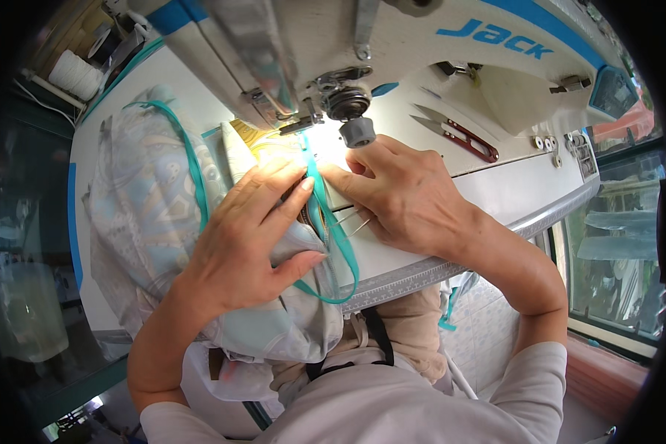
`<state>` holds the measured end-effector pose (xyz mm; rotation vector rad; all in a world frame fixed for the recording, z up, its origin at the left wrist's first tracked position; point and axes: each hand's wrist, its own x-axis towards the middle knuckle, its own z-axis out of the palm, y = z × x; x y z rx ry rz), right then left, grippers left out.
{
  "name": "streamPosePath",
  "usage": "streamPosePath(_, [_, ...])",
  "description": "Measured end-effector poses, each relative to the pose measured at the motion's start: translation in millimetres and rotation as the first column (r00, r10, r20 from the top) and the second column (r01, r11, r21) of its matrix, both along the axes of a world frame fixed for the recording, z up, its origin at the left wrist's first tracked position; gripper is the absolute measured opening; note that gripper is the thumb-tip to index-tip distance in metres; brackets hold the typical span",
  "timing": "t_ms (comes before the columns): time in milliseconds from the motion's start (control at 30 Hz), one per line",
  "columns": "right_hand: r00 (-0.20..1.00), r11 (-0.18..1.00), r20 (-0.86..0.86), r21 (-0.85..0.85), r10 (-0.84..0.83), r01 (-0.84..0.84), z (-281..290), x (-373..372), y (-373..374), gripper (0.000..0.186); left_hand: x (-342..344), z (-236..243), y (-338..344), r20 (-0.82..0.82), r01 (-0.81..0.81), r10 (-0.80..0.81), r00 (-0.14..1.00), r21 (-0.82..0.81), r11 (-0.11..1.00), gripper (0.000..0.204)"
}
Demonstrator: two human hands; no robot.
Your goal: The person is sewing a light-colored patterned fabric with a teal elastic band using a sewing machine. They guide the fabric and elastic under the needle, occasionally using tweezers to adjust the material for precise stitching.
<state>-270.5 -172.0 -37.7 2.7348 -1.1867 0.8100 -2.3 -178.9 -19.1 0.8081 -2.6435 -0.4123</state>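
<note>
Pale patterned fabric [144, 214] is bunched on the sewing machine's bed, with a yellow-patterned part under the lamp. A teal tape [319, 189] runs from beneath the needle area and loops toward me. A dark zipper [301, 214] shows beside it. My left hand [240, 229] lies over the fabric, fingers stretched out, fingertips at the tape. On the other side, my right hand [407, 196] has its index finger reaching to the tape near the presser foot. Its other fingers curl round a thin shiny metal tool [355, 222], mostly hidden in the palm.
The sewing machine [414, 37] arches over the work, its round grey knob [357, 132] close to my right fingers. Red-handled thread snips [459, 137] lie behind on the bed, with small bobbins [547, 144] farther right. A white thread cone [76, 74] stands at far left.
</note>
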Motion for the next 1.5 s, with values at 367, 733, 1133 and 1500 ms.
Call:
streamPosePath(367, [0.996,0.999,-0.071,0.006,0.053,-0.052,0,1,-22,0.031,0,-4,2,-0.027,-0.029,0.029,0.999,-0.001,1.000,0.078])
streamPosePath(733, [0.993,0.995,-0.072,0.018,0.095,-0.094,4,4,-24,0.021,-1,-2,3,-0.044,-0.044,0.044,0.998,0.011,0.999,0.078])
streamPosePath(1133, [0.983,0.987,-0.182,0.163,0.039,-0.009,7,1,-24,0.048,1,-5,-6,-0.053,-0.046,0.046,0.998,-0.009,0.999,0.078])
streamPosePath(1500, [0.981,0.990,-0.136,-0.008,0.137,-0.139,18,-13,-13,0.039,2,-6,-13,-0.034,-0.041,0.039,0.999,-0.058,0.997,0.076])
